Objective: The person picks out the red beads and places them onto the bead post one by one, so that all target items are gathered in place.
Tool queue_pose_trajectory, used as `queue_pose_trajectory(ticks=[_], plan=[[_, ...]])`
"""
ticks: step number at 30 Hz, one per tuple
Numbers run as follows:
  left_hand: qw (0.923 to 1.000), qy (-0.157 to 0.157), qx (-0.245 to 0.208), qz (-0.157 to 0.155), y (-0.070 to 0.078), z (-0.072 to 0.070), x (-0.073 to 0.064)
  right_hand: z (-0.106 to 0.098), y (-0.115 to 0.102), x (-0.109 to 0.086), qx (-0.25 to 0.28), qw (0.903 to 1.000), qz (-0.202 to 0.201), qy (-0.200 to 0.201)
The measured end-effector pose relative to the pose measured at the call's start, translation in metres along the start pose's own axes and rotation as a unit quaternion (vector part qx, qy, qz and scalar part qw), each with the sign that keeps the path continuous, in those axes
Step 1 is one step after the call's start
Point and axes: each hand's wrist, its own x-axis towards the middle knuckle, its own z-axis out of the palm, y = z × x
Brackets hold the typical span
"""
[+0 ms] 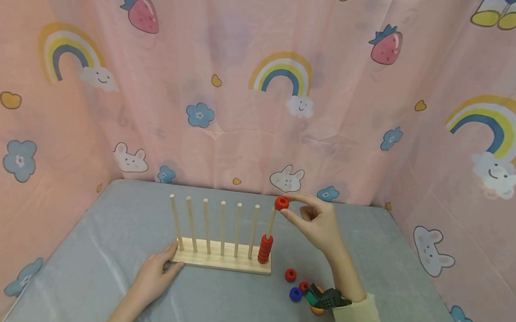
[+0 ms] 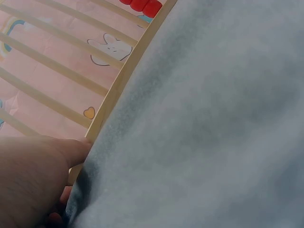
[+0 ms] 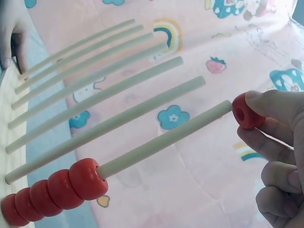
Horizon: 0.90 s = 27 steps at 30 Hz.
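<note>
A wooden peg rack (image 1: pixel 222 262) with a row of upright pegs stands on the table. Several red beads (image 1: pixel 265 249) are stacked on its rightmost peg (image 3: pixel 166 137). My right hand (image 1: pixel 318 222) pinches another red bead (image 3: pixel 248 111) between thumb and fingers, right at the top of that peg, with its hole facing the tip. At the rack's left end, my left hand (image 1: pixel 155 274) holds the base, thumb along the front edge (image 2: pixel 110 102) and fingers behind. The other pegs carry no beads.
Loose beads lie right of the rack: a red bead (image 1: pixel 290 275), a blue bead (image 1: pixel 296 294), another red one and orange ones partly hidden by the right wrist's strap (image 1: pixel 327 298). A pink patterned curtain (image 1: pixel 241 150) surrounds the grey-covered table (image 1: pixel 215 304).
</note>
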Motion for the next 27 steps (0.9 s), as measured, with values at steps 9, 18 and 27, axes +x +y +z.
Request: queue_pose_trajectory(ticks=[9,18,27], plan=[[1.0000,-0.002,0.000,-0.004,-0.001,-0.001,0.000,0.006,0.000,0.000,-0.009,1.0000,0.000,-0.002],[1.0000,-0.003,-0.001,-0.008,-0.002,0.000,0.000,0.011,0.000,-0.001,-0.023,0.9997,0.007,-0.006],[0.9999,-0.009,-0.008,-0.012,-0.002,-0.001,0.000,0.013,0.001,-0.003,-0.024,0.9995,0.018,-0.012]])
